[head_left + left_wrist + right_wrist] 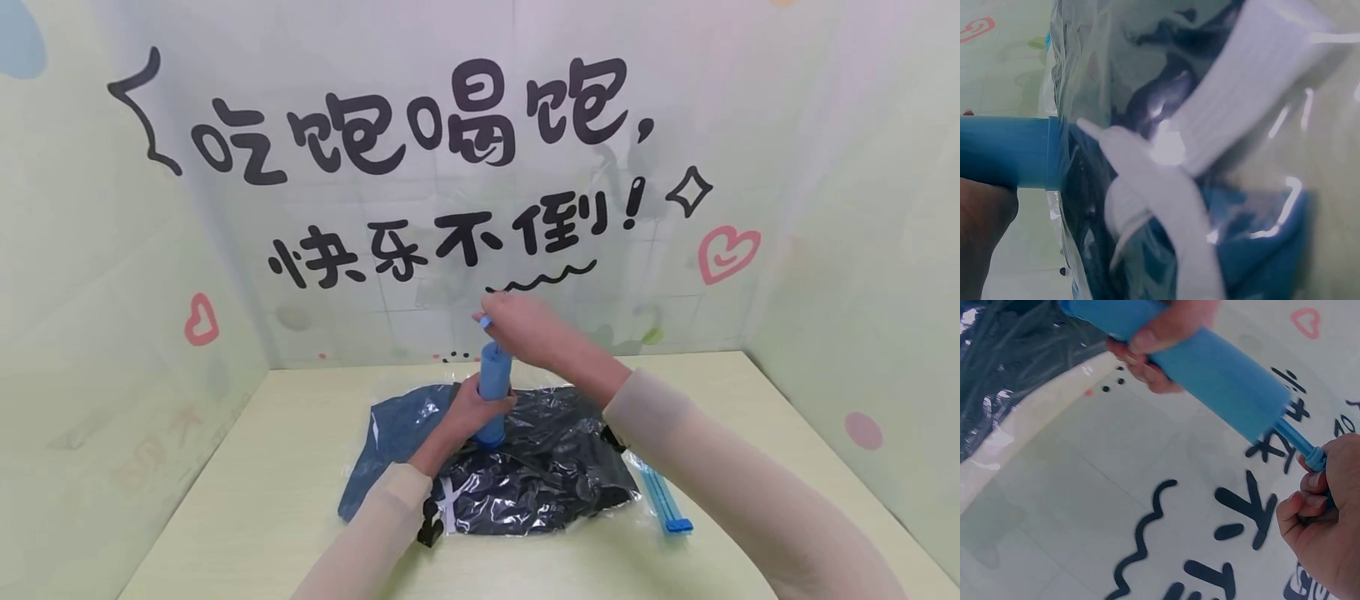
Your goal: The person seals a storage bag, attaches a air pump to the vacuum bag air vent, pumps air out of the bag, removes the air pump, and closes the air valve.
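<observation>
- Pump (495, 372): blue, stands near upright on the bag (551, 467), around its mid-back; lower end meets the film. Whether it sits on a valve is hidden.
- Bag lies on the counter (225, 500): clear film, dark cloth inside, plus white straps (448, 504) near the front edge.
- Pump handling, judged by look: light, stiff plastic; smooth barrel, could slip in a damp palm. Rod (1297, 434) is thin, likely the weak spot under side load.
- Best hold: barrel at mid-height with one hand, handle with the other, pull kept in line with the barrel.
- Bag handling, judged: soft, slick, wrinkled; a poor footing, so the pump may tip or skate unless steadied. Film probably tears on sharp edges.
- Left hand (471, 410): fingers (1147, 372) wrapped round the barrel, thumb on the other side; no daylight in the grip.
- Right hand (528, 327): fingers (1294, 509) curled tight on the handle (486, 322) above the barrel; a stretch of rod shows between. Handle mostly covered, so exact finger placement can't be told.
- Blue strip (658, 492) with a slider (678, 526): at the bag's right side, apart from both hands. Whether it's attached can't be told.
</observation>
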Tool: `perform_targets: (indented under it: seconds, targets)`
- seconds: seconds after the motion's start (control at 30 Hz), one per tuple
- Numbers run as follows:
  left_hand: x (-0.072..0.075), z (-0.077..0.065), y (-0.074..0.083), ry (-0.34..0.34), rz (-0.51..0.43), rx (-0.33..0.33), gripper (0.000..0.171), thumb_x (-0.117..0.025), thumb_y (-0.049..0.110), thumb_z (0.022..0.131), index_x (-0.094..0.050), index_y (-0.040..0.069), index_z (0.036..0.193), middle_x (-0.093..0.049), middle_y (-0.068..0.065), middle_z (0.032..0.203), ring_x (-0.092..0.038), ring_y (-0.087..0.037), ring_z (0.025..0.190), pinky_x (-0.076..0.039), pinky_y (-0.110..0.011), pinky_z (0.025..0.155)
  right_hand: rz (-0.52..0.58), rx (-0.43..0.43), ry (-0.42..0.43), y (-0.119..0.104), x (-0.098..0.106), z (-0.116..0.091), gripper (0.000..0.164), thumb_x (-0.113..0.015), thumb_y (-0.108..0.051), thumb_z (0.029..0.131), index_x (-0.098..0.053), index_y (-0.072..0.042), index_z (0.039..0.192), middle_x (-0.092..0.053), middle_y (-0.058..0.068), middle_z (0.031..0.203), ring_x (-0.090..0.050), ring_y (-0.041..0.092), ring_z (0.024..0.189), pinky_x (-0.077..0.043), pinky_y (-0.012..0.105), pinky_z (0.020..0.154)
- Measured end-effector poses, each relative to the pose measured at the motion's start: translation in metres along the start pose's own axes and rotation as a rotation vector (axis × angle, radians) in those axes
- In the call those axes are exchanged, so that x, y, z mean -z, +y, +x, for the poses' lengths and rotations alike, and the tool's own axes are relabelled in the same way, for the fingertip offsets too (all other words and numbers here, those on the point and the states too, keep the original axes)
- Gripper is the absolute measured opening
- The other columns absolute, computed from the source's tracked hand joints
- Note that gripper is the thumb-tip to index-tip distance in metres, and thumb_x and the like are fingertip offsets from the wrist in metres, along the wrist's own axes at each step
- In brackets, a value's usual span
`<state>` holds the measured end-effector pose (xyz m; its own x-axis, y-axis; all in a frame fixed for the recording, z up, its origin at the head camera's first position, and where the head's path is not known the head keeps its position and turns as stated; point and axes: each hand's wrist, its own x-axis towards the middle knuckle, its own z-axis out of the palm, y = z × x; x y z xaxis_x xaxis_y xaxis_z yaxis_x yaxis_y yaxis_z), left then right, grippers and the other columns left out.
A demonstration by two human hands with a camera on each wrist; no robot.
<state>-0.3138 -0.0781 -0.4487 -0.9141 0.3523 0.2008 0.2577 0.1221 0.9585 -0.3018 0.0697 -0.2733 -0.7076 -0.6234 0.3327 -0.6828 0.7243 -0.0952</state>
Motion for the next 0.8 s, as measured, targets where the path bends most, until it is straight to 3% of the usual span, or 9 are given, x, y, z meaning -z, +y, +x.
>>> perform_targets:
  seconds: [0.23,0.37,0.53,0.7,0.8]
  targets:
    - [-0.001,-0.001,0.003,0.025,-0.003,0.03,0.028,-0.072,0.012,0.093,-0.062,-0.002,0.115,-0.065,-0.004,0.101,-0.062,-0.026,0.098,-0.046,-0.054,0.09,-0.036,0.046,0.179,-0.002,0.044,0.006,0.032,-0.06,-0.024,0.105,-0.049,-0.011,0.078,-0.045,0.001,0.068,-0.044,0.019,0.06,-0.037,0.031,0.055]
    - [-0.002,0.0,0.003,0.033,0.008,0.048,0.027,-0.072,0.013,0.092,-0.062,0.0,0.114,-0.065,-0.005,0.102,-0.061,-0.026,0.099,-0.045,-0.055,0.09,-0.03,0.079,0.305,0.001,0.056,0.008,0.034,-0.064,-0.023,0.103,-0.047,-0.011,0.076,-0.044,0.001,0.068,-0.044,0.02,0.061,-0.036,0.031,0.054]
    - [-0.002,0.0,0.002,0.027,0.004,0.052,0.026,-0.072,0.012,0.093,-0.062,0.002,0.114,-0.065,-0.006,0.103,-0.061,-0.026,0.1,-0.046,-0.054,0.091,-0.016,0.111,0.406,0.007,0.054,0.006,0.034,-0.064,-0.022,0.103,-0.045,-0.011,0.077,-0.04,0.001,0.067,-0.041,0.02,0.059,-0.033,0.032,0.052]
    - [0.0,0.001,0.001,0.018,-0.001,0.06,0.026,-0.072,0.011,0.093,-0.062,0.001,0.115,-0.065,-0.002,0.102,-0.061,-0.024,0.099,-0.046,-0.054,0.091,0.0,0.15,0.419,0.007,0.045,0.006,0.035,-0.063,-0.018,0.103,-0.043,-0.011,0.076,-0.039,0.002,0.068,-0.039,0.02,0.058,-0.033,0.032,0.053]
    - [0.0,-0.004,0.012,0.005,-0.005,0.058,0.022,-0.072,0.009,0.093,-0.062,0.002,0.111,-0.065,-0.002,0.101,-0.061,-0.024,0.098,-0.046,-0.053,0.09,-0.005,0.191,0.41,0.007,0.034,0.003,0.034,-0.062,-0.013,0.103,-0.043,-0.011,0.075,-0.039,0.002,0.067,-0.038,0.02,0.057,-0.034,0.032,0.053]
